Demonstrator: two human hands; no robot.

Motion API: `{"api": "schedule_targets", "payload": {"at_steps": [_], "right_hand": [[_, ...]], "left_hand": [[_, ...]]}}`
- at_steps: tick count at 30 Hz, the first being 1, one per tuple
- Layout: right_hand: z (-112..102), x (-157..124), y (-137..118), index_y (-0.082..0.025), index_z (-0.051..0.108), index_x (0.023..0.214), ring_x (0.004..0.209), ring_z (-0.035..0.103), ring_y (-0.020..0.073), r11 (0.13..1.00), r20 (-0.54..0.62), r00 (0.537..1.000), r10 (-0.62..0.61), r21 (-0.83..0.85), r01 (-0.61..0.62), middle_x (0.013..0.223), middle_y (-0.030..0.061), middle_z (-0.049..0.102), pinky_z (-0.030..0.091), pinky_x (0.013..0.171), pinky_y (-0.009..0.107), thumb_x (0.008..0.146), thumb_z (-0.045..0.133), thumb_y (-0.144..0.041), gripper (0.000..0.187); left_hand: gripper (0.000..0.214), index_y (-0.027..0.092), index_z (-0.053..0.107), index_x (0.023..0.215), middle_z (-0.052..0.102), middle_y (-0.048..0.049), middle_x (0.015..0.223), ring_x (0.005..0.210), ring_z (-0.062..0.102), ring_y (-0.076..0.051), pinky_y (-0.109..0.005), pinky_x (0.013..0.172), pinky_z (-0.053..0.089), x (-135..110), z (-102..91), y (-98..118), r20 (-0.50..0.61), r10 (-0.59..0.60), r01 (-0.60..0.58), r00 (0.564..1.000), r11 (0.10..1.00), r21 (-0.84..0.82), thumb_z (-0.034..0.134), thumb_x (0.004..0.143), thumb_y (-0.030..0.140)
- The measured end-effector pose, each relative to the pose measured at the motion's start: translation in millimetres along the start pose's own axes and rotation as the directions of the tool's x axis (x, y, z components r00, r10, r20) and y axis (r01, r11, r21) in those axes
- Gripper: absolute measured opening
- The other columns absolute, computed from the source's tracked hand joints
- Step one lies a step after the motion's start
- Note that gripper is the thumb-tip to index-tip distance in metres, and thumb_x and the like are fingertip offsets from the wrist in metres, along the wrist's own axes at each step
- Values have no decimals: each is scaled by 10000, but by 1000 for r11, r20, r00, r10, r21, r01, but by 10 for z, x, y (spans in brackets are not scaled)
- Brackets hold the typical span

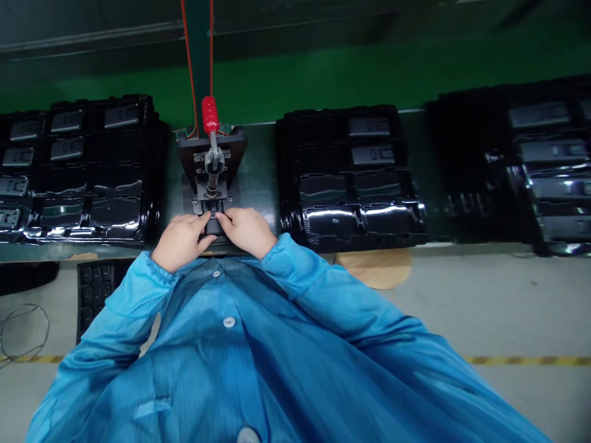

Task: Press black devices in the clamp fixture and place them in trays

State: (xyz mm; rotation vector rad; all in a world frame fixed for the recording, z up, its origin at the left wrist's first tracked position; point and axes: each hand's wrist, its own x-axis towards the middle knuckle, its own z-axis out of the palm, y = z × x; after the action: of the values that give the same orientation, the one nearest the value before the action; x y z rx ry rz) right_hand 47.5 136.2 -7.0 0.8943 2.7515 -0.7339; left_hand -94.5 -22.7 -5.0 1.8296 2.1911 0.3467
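A small dark rectangular part point(214, 226) lies at the foot of a hand-operated toggle press point(212, 161), and pale marking shows on its top. My left hand point(181, 241) grips the left side of this part, with the thumb at its near edge and the index finger on top. From the right, my right hand point(248, 230) bends its fingers onto the part's upper face and side. The press's red handle point(210, 115) stands upright, above and beyond my hands. My fingers cover much of the part's edges.
Stacked black plastic trays point(111, 197) holding several dark grey housings point(67, 147) stand to the left. Another tray stack point(327, 147) is on the right, and more trays point(475, 147) lie farther right. A round wooden stool top point(376, 268) sits below the bench edge.
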Motion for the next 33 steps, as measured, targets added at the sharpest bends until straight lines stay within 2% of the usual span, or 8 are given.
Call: {"api": "schedule_targets", "payload": {"at_steps": [7, 18, 25, 27, 29, 31, 32, 33], "right_hand": [[6, -31, -15, -191, 805, 1043, 987, 763, 269, 1000, -17, 1000, 0, -6, 0, 1070, 141, 823, 446, 760, 317, 1135, 404, -510, 520], [-5, -48, -40, -179, 799, 1104, 997, 758, 284, 999, -16, 1000, 6, -37, -7, 1088, 172, 815, 478, 806, 324, 1127, 410, -524, 520], [22, -71, -73, -181, 791, 1080, 979, 756, 294, 999, -37, 999, 23, -29, -24, 1084, 173, 810, 457, 768, 330, 1122, 410, -544, 528], [-71, -146, -34, -179, 782, 1024, 950, 745, 286, 999, -33, 999, 33, 19, -33, 1033, 167, 807, 445, 765, 326, 1117, 426, -570, 537], [-291, -254, 32, -176, 755, 989, 892, 719, 255, 993, -110, 994, 19, 119, -6, 948, 130, 786, 436, 765, 318, 1119, 453, -562, 507], [-645, -341, 84, -168, 712, 1011, 836, 673, 205, 967, -334, 942, -24, 233, 107, 893, 73, 734, 436, 773, 305, 1124, 493, -492, 407], [-858, -355, 87, -160, 689, 1024, 823, 647, 183, 947, -489, 871, -44, 258, 192, 885, 51, 698, 442, 784, 301, 1122, 514, -445, 348], [-1083, -342, 69, -156, 668, 1029, 833, 627, 167, 926, -643, 763, -71, 242, 290, 900, 38, 665, 454, 810, 301, 1119, 525, -379, 280]], "left_hand": [[572, 78, 592, 1478, 784, -167, 1119, 1068, 727, -343, -489, 996, 541, 10, -40, 55, 17, 10, -11, 1000, 996, 93, 688, 1008, 389], [358, 160, 703, 1291, 780, -121, 1042, 970, 710, -299, -441, 885, 516, 23, -49, 58, 14, 14, -15, 1000, 995, 96, 686, 1014, 385], [380, 173, 711, 1329, 734, -136, 1100, 1053, 680, -299, -459, 982, 551, -59, 158, -22, -170, 7, -14, 985, 999, -45, 655, 1035, 406], [378, 176, 700, 1340, 713, -133, 1130, 1089, 674, -285, -445, 1019, 555, -124, 237, -15, -248, -34, 1, 968, 992, -129, 652, 1037, 398], [399, 163, 670, 1369, 678, -142, 1181, 1138, 661, -278, -439, 1054, 554, -222, 335, 9, -334, -98, 31, 937, 979, -202, 647, 1038, 386], [447, 156, 627, 1409, 632, -158, 1258, 1213, 636, -285, -451, 1092, 545, -341, 455, 37, -409, -165, 63, 898, 966, -252, 663, 1024, 380], [475, 159, 611, 1422, 613, -164, 1288, 1248, 622, -294, -465, 1110, 538, -400, 520, 47, -439, -189, 74, 879, 961, -265, 683, 1009, 383], [500, 164, 602, 1425, 600, -167, 1307, 1270, 613, -305, -480, 1122, 533, -454, 585, 54, -462, -204, 83, 863, 960, -269, 704, 992, 391]]}}
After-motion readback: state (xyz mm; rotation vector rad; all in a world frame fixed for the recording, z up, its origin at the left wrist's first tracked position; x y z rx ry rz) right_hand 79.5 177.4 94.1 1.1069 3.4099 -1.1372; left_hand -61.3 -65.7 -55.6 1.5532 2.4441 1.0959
